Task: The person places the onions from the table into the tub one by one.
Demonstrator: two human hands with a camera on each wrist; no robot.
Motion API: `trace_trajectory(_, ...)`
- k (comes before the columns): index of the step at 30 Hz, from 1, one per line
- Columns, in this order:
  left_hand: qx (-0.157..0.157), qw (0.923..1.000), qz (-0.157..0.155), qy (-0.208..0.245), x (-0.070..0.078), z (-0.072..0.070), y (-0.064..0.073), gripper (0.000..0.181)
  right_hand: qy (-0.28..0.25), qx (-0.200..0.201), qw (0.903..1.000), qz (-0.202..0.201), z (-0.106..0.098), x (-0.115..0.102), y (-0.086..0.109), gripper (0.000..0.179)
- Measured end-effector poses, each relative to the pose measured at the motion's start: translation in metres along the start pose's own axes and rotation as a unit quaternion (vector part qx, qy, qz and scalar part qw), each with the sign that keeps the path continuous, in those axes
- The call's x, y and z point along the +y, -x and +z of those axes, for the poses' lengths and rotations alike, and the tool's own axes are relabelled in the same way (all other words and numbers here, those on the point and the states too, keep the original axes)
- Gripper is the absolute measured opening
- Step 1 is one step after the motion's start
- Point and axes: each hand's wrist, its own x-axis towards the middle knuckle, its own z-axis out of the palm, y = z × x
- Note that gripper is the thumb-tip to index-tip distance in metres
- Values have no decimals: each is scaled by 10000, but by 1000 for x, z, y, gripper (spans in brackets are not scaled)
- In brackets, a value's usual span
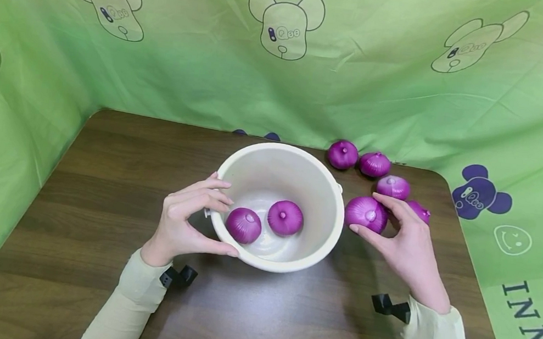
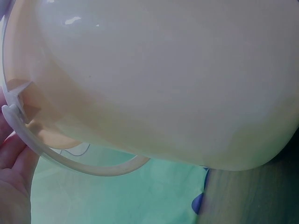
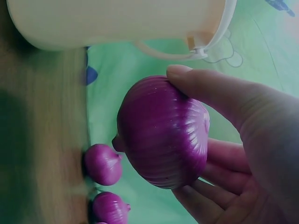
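A white bucket [image 1: 328,242] stands on the table with two purple onions inside, one at the left [image 1: 243,225] and one nearer the middle [image 1: 285,218]. My left hand [image 1: 191,222] grips the bucket's left rim, thumb along the near edge and fingers over the side. In the left wrist view the bucket's outer wall [image 2: 163,84] fills most of the picture, its handle [image 2: 93,168] hanging below. Just right of the bucket, my right hand [image 1: 405,239] holds another purple onion [image 1: 363,213] between thumb and fingers. The right wrist view shows this onion [image 3: 161,133] raised above the tabletop.
Several more onions lie toward the table's back right: one at the back edge [image 1: 342,155], one beside it [image 1: 374,164], a paler one [image 1: 393,187] and one partly behind my right hand [image 1: 418,211]. A green printed curtain [image 1: 187,72] surrounds the brown wooden table [image 1: 117,175].
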Motion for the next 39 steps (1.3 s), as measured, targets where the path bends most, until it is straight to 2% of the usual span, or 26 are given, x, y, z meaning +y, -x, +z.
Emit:
trace_trajectory(13, 9, 10000, -5, -14, 0, 0, 1, 62, -17, 462, 9988, -186, -3, -9, -9, 73)
trace_trajectory(31, 5, 10000, 29, 14, -1, 1, 3, 62, -219, 796, 9966, 85, -5, -22, -15, 71)
trace_trajectory(39, 10, 10000, 51, 3, -2, 1, 4, 62, -487, 1066, 9931, 31, -7, -31, -17, 75)
